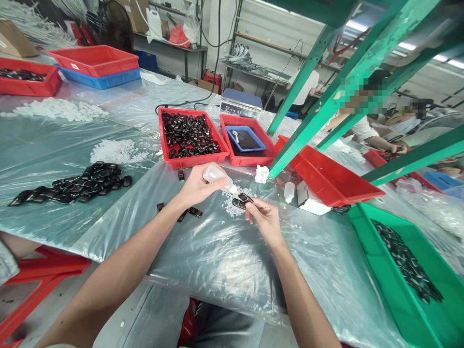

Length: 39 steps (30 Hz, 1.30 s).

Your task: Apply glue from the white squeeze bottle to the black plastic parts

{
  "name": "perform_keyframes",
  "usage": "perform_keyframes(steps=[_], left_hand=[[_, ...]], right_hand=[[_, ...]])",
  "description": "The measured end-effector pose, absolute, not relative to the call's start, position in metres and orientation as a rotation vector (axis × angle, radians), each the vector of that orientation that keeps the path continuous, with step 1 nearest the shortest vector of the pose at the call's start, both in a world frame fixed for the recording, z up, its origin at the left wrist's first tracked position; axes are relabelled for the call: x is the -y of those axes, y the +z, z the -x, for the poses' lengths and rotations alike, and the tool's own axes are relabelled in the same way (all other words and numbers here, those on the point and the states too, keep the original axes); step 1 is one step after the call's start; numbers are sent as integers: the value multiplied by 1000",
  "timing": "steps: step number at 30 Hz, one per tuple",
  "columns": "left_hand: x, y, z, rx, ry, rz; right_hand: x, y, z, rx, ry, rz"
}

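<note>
My left hand (pixel 198 186) is closed around a translucent white squeeze bottle (pixel 214 173), tilted with its nozzle down and to the right. Close to that nozzle, my right hand (pixel 267 218) pinches glossy black oblong casings (pixel 239 203), two of which show at the fingertips. Whether the nozzle touches them I cannot tell. Under the hands lies a small heap of tiny white pieces (pixel 232 209). A few loose black casings (pixel 195 211) rest on the plastic-covered table to the left of the bottle.
Ahead stand a red tray of black parts (pixel 165 153) and a red tray holding a blue one (pixel 268 159). A green bin (pixel 380 290) is at right, beneath green metal posts (pixel 308 121). Black casings (pixel 90 183) pile up at left. Another person's hand (pixel 393 147) works farther right.
</note>
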<state>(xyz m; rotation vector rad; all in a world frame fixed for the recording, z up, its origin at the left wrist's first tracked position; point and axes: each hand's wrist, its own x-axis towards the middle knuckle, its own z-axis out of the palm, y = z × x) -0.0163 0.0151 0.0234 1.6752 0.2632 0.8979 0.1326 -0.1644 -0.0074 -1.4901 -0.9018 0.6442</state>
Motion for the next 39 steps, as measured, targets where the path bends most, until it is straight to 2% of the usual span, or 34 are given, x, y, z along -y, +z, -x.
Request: perform_keyframes(steps=[9,27,39], left_hand=[[-13,26,17,-263,920,-1701],[-27,13,9,-305,817,-1380],[-53,-43,-8,-675,682,-1743]], right_hand=[[164,-8,-134,898,652,1486],[162,-6,-139,762,573,1476],[159,-7,-140,791,515,1548]])
